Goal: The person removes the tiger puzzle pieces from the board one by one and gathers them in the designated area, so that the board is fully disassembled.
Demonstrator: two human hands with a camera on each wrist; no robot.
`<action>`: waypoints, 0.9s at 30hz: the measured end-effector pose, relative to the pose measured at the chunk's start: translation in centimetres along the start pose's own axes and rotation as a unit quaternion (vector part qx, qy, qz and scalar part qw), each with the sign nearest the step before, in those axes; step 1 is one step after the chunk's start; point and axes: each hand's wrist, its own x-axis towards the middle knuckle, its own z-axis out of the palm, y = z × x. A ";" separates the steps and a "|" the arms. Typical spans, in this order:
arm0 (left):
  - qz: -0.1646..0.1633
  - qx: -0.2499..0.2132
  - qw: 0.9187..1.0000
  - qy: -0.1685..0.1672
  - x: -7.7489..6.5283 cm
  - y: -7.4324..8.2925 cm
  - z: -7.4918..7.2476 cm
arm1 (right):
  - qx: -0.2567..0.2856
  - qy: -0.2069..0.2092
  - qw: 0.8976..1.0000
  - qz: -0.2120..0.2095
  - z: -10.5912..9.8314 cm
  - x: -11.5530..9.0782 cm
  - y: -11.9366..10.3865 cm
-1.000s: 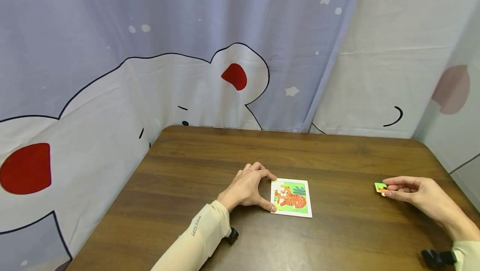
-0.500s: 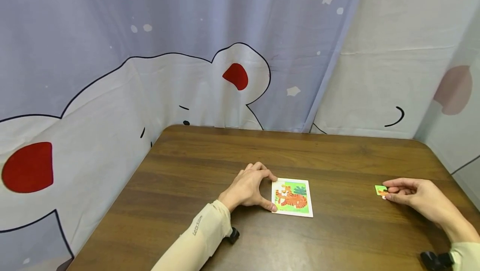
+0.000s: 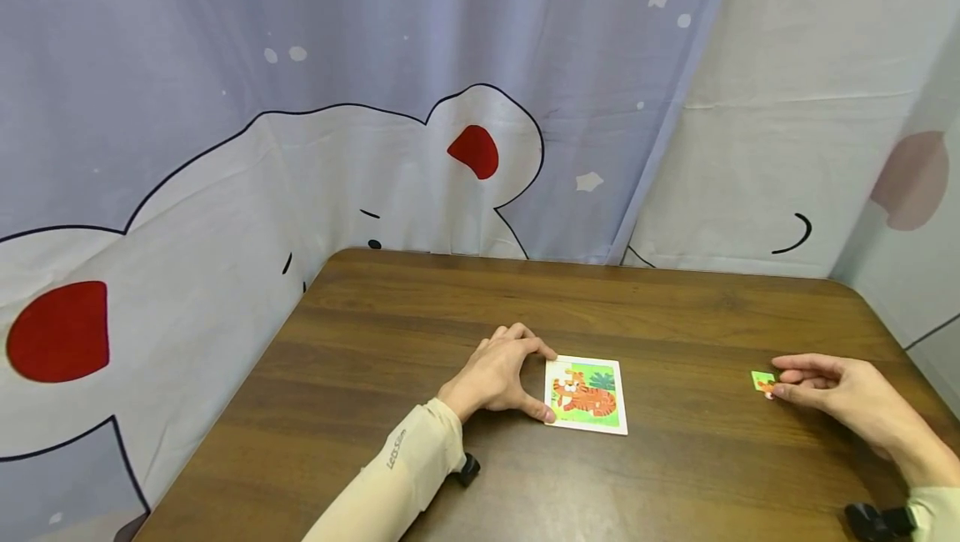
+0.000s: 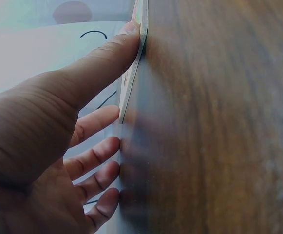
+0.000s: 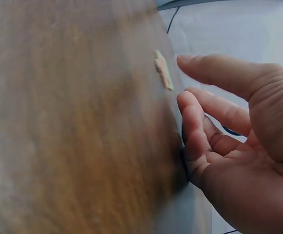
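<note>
My left hand (image 3: 491,375) lies at the left side of a square jigsaw board (image 3: 587,394) with a tiger picture and a white frame. Its thumb and index fingertip hold the board at its two left corners. In the left wrist view the board (image 4: 131,80) appears edge-on, flat on the table, and the other fingers are spread beside it. Far to the right, a small green and orange jigsaw piece (image 3: 762,381) lies on the table. Next to it is my right hand (image 3: 840,388); in the right wrist view, its thumb and fingers stand apart from the piece (image 5: 163,72).
The brown wooden table (image 3: 420,292) has rounded back corners. A printed curtain (image 3: 360,175) hangs behind it and along both sides. Black wrist cameras (image 3: 877,519) are worn at both sleeves.
My right hand has let go of the jigsaw piece and drawn slightly right, leaving it on the table. My left hand stays at the jigsaw board.
</note>
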 end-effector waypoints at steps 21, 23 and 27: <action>-0.001 -0.004 1.000 0.001 0.0 0.1 -0.2 | -0.020 0.073 0.995 -0.059 -0.6 0.0 -4.9; -0.001 -0.004 1.000 0.001 0.0 0.1 -0.1 | -0.008 0.073 0.995 -0.073 -0.3 0.0 -5.9; -0.001 -0.005 1.000 0.000 -0.1 0.1 -0.1 | 0.017 0.076 0.992 -0.101 0.6 0.1 -8.0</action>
